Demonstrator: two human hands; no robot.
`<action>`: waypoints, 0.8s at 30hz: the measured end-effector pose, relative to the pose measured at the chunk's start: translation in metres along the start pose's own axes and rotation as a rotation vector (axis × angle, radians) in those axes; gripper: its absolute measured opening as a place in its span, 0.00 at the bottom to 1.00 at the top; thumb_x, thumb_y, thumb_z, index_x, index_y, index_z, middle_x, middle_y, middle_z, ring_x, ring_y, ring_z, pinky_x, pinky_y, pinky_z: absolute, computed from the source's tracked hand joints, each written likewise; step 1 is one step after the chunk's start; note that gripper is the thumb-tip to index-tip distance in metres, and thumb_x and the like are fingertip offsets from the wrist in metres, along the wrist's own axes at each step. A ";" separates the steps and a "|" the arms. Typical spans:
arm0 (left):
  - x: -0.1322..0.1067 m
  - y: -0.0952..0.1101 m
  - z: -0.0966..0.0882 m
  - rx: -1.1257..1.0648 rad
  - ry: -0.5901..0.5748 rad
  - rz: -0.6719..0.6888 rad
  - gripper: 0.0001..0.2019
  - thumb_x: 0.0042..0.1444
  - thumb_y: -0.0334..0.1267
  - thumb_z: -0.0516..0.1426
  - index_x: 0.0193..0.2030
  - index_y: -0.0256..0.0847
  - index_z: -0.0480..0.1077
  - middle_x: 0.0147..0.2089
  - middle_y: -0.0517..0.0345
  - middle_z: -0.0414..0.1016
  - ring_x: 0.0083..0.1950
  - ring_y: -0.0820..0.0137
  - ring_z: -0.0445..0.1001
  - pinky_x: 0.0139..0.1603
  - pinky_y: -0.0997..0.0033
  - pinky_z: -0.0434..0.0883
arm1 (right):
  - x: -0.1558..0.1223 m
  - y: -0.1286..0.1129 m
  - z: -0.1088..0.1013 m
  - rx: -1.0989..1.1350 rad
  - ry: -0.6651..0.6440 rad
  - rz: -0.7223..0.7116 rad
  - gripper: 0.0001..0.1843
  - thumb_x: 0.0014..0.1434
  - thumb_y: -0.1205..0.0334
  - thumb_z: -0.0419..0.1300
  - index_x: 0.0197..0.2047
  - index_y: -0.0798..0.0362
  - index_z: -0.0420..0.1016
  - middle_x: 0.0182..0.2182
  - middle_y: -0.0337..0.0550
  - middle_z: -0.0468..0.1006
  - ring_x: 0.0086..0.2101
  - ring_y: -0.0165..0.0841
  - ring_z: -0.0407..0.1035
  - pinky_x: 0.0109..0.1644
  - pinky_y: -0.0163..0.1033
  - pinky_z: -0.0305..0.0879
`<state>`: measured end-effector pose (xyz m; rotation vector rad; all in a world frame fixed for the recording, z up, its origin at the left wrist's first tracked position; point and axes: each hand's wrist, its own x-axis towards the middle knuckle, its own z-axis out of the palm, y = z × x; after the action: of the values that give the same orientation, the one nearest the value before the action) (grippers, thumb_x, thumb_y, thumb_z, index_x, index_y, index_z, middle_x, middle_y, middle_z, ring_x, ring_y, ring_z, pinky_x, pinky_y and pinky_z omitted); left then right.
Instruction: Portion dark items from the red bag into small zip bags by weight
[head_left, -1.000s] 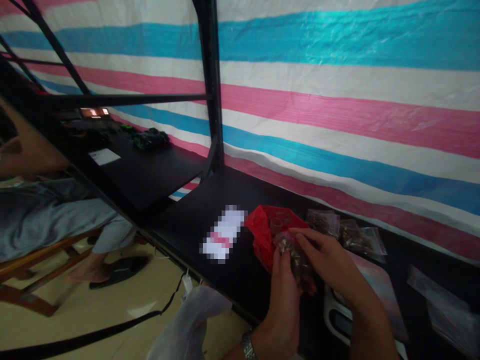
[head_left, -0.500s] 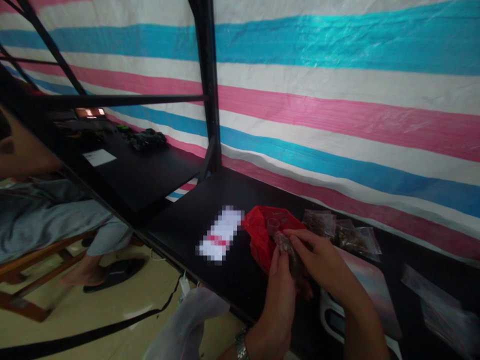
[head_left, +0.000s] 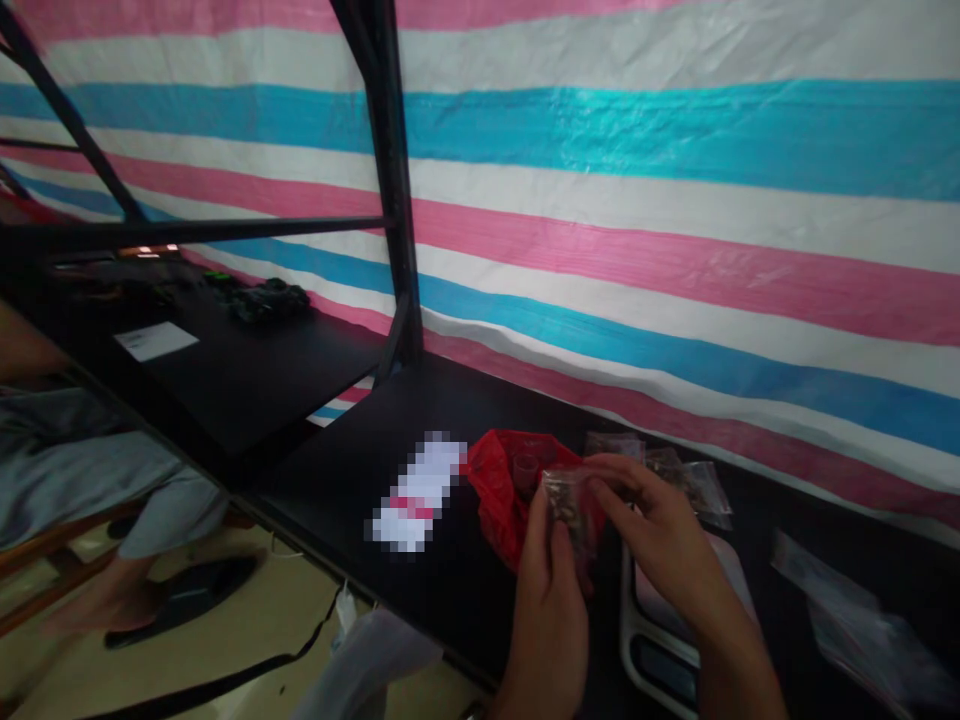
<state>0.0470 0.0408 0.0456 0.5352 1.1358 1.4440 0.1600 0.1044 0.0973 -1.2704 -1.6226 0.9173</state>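
Note:
My left hand (head_left: 551, 590) and my right hand (head_left: 660, 550) together hold a small clear plastic bag (head_left: 566, 505) of small brown pieces above a black table (head_left: 360, 470). The fingers of both hands pinch the bag's top. Just behind the bag lies a crumpled red plastic bag (head_left: 502, 480). A white scale (head_left: 675, 640) with a pale top sits under my right wrist.
More small clear bags (head_left: 690, 480) lie by the striped tarp wall (head_left: 675, 250). Empty clear bags (head_left: 855, 620) lie at the right. A white label (head_left: 416, 492) lies left of the red bag. A black shelf post (head_left: 386, 180) stands behind. Another person's legs (head_left: 90, 480) show at left.
The view has shifted, so everything sits a little lower and further left. My hands have lifted the small bag slightly and keep working its top.

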 end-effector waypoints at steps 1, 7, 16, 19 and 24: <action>-0.001 0.004 -0.001 0.045 -0.025 0.060 0.29 0.68 0.52 0.61 0.73 0.50 0.69 0.71 0.47 0.74 0.68 0.54 0.75 0.65 0.57 0.73 | -0.001 -0.001 -0.002 0.041 0.023 -0.012 0.16 0.60 0.49 0.66 0.49 0.47 0.82 0.42 0.46 0.88 0.42 0.41 0.82 0.49 0.44 0.77; 0.002 0.017 -0.009 0.330 -0.213 0.389 0.22 0.75 0.46 0.52 0.73 0.53 0.68 0.72 0.50 0.71 0.75 0.57 0.66 0.78 0.51 0.58 | -0.012 -0.009 -0.026 0.176 0.154 -0.045 0.17 0.56 0.50 0.73 0.47 0.47 0.81 0.39 0.44 0.87 0.41 0.39 0.80 0.49 0.42 0.74; 0.020 0.018 -0.019 0.561 -0.103 0.695 0.16 0.75 0.42 0.51 0.65 0.46 0.69 0.52 0.51 0.73 0.50 0.62 0.75 0.56 0.59 0.73 | -0.046 0.021 -0.103 0.055 0.366 0.181 0.15 0.53 0.52 0.68 0.43 0.48 0.82 0.26 0.35 0.74 0.29 0.35 0.70 0.36 0.40 0.67; 0.025 0.013 -0.021 0.582 -0.090 0.721 0.15 0.75 0.40 0.51 0.64 0.46 0.68 0.52 0.52 0.73 0.48 0.64 0.75 0.55 0.59 0.74 | -0.049 0.036 -0.110 -0.041 0.305 0.251 0.17 0.52 0.53 0.65 0.44 0.49 0.81 0.26 0.36 0.76 0.29 0.37 0.71 0.35 0.41 0.67; 0.030 0.005 -0.020 0.556 -0.070 0.787 0.15 0.73 0.39 0.53 0.64 0.46 0.68 0.50 0.54 0.72 0.44 0.66 0.75 0.48 0.62 0.74 | -0.050 0.053 -0.112 -0.181 0.246 0.221 0.20 0.53 0.50 0.64 0.46 0.50 0.83 0.33 0.42 0.81 0.30 0.38 0.71 0.33 0.41 0.65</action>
<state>0.0204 0.0626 0.0329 1.5412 1.3431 1.7232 0.2885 0.0712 0.0804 -1.6453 -1.4150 0.7224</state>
